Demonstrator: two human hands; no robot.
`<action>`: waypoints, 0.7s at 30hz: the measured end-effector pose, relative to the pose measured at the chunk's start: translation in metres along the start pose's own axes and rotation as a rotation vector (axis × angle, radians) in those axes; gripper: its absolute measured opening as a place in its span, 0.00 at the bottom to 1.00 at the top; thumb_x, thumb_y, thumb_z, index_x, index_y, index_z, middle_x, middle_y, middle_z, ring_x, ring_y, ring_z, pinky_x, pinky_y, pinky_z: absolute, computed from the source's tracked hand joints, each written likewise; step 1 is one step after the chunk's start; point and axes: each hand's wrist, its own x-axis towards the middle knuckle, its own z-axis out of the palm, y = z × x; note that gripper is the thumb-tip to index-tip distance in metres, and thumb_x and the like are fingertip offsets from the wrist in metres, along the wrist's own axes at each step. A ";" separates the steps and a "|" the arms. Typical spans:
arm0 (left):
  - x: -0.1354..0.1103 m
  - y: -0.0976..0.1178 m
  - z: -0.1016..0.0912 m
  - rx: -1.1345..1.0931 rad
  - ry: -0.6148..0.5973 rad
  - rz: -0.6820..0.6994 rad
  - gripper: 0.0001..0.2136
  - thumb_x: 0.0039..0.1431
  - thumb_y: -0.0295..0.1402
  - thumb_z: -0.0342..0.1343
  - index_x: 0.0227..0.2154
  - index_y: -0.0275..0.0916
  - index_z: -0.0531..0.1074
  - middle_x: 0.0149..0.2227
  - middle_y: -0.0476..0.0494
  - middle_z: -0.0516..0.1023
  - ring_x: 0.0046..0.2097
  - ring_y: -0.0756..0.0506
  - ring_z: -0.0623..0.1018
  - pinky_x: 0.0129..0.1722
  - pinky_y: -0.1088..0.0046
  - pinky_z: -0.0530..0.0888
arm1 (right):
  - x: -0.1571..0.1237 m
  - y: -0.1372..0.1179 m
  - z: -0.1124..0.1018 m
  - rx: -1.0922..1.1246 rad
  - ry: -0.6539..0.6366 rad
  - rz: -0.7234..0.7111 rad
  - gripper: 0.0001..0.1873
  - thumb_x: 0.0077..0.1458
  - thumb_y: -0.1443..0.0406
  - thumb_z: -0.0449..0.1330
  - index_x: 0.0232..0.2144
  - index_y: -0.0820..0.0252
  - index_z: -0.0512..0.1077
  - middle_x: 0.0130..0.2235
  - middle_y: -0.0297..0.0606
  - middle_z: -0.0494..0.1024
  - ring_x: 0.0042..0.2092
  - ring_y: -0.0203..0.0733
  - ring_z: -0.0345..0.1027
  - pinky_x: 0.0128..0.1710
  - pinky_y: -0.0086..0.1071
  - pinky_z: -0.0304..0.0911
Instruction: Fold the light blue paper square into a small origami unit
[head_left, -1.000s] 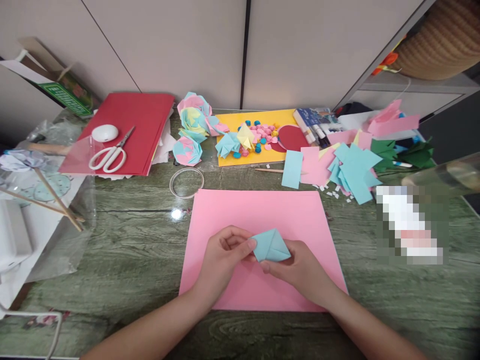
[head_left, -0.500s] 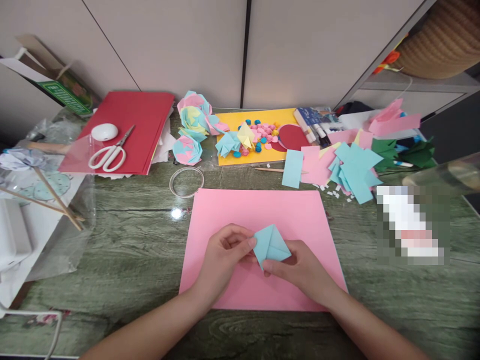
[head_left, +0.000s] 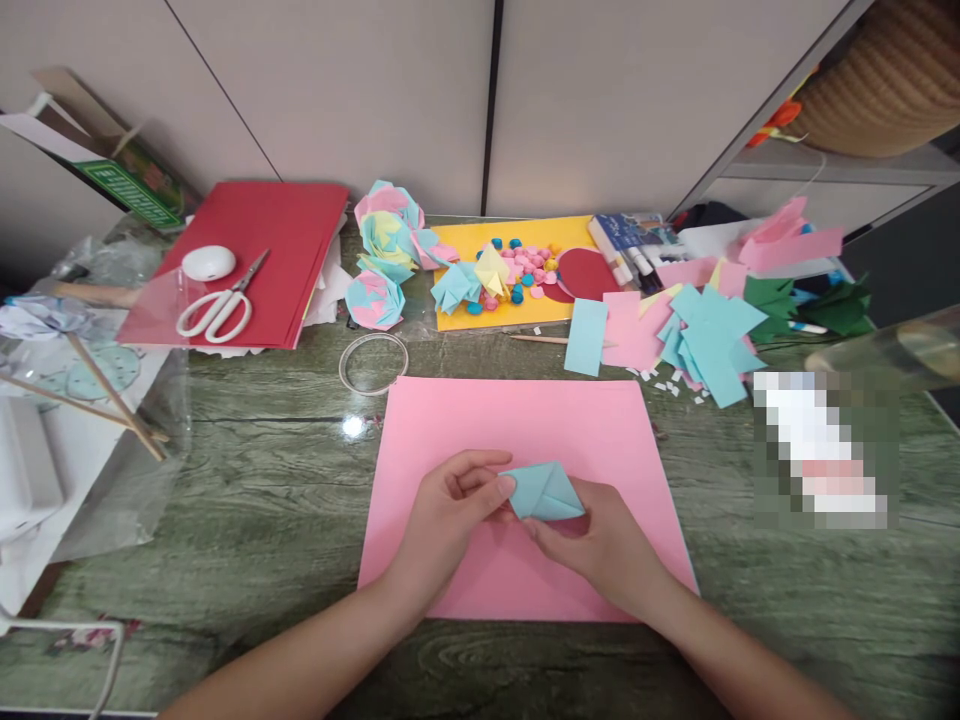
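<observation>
A small piece of folded light-blue paper (head_left: 546, 492) with crease lines across its face is held up between both hands. My left hand (head_left: 463, 500) pinches its left corner between thumb and fingers. At the right side, my right hand (head_left: 600, 530) grips the paper's lower right edge, the thumb in front and the fingers hidden behind. Beneath both hands lies a large pink sheet (head_left: 480, 415) flat on the green wood-grain table (head_left: 277, 500).
White-handled scissors (head_left: 217, 312) and a white case (head_left: 208, 264) rest on red paper (head_left: 277, 230). Beyond the sheet are folded paper flowers (head_left: 377, 298), a silver bangle (head_left: 373, 364), a yellow card (head_left: 457, 245) with colourful pieces, and blue paper pieces (head_left: 709, 330).
The folded blue paper has tilted and looks flatter now, its top corner lower. Both hands have shifted only slightly and keep hold of it.
</observation>
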 end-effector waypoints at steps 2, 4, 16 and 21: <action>-0.001 0.001 0.000 -0.003 -0.009 -0.023 0.08 0.47 0.32 0.58 0.31 0.34 0.70 0.24 0.49 0.73 0.26 0.54 0.71 0.29 0.79 0.68 | 0.000 0.000 0.000 0.022 0.007 -0.026 0.09 0.46 0.69 0.55 0.32 0.59 0.71 0.33 0.32 0.77 0.35 0.40 0.69 0.37 0.29 0.61; -0.001 0.001 0.001 -0.024 -0.023 -0.035 0.06 0.47 0.32 0.58 0.27 0.34 0.70 0.25 0.49 0.73 0.26 0.54 0.71 0.29 0.80 0.68 | 0.000 0.000 0.000 0.042 0.006 -0.045 0.10 0.46 0.69 0.55 0.34 0.58 0.71 0.34 0.32 0.77 0.37 0.40 0.69 0.38 0.29 0.62; -0.004 0.001 0.003 -0.182 -0.031 -0.047 0.06 0.49 0.31 0.56 0.23 0.34 0.69 0.25 0.50 0.71 0.29 0.54 0.72 0.30 0.78 0.73 | -0.003 0.006 -0.002 -0.273 0.138 -0.059 0.07 0.47 0.63 0.56 0.30 0.59 0.71 0.29 0.36 0.74 0.32 0.41 0.67 0.31 0.30 0.61; -0.003 0.001 0.002 -0.119 -0.024 -0.067 0.07 0.49 0.33 0.56 0.24 0.33 0.69 0.24 0.49 0.72 0.27 0.54 0.72 0.29 0.78 0.74 | -0.002 0.003 -0.004 -0.135 0.119 -0.069 0.07 0.48 0.62 0.56 0.28 0.60 0.67 0.27 0.33 0.71 0.31 0.37 0.63 0.29 0.28 0.58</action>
